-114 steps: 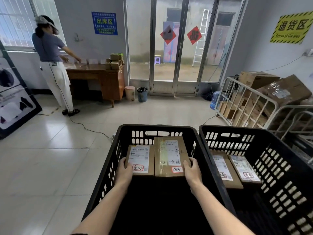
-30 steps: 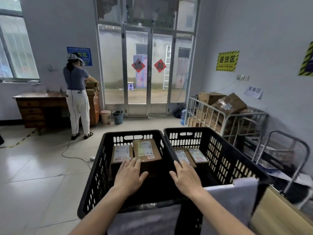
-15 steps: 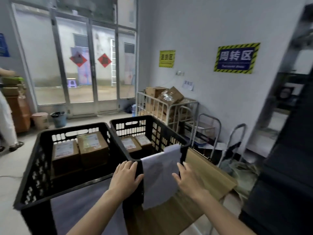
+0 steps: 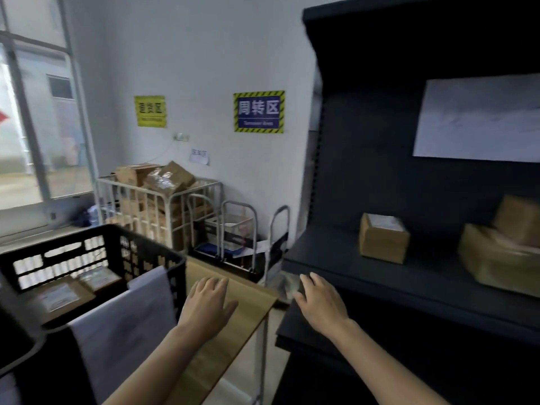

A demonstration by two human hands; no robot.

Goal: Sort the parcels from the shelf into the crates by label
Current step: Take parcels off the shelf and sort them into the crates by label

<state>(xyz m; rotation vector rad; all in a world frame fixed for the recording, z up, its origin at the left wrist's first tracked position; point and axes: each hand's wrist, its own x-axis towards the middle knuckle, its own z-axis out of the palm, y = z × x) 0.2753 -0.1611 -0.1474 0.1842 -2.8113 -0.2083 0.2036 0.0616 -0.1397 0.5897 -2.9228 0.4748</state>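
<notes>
A: Hovering low, both of them: the left hand [image 4: 209,304] over the brown table top [image 4: 233,331], the right hand [image 4: 320,302] at the front lip of the dark shelf [image 4: 336,258]. Fingers loose and spread, nothing in either.

B: Empty makes sense. Palms down and forward reads as a reach for the next pick.

A: Just left, the black crate [image 4: 152,252], with two parcels [image 4: 62,296] flat inside, labels up so they can be read. A white sheet [image 4: 125,317] hangs over its near rim, probably its tag, though the writing can't be made out.

B: And on the shelf?

A: A small box [image 4: 382,241] stands alone mid-board, label on top, nearest the right hand. Further right are bigger boxes [image 4: 496,258], one leaning on another, blurred.

B: So the small one looks the likely target.

A: Behind, a wire cage [image 4: 157,200] of cartons stands by the wall, with a blue sign [image 4: 258,111] higher up.
</notes>
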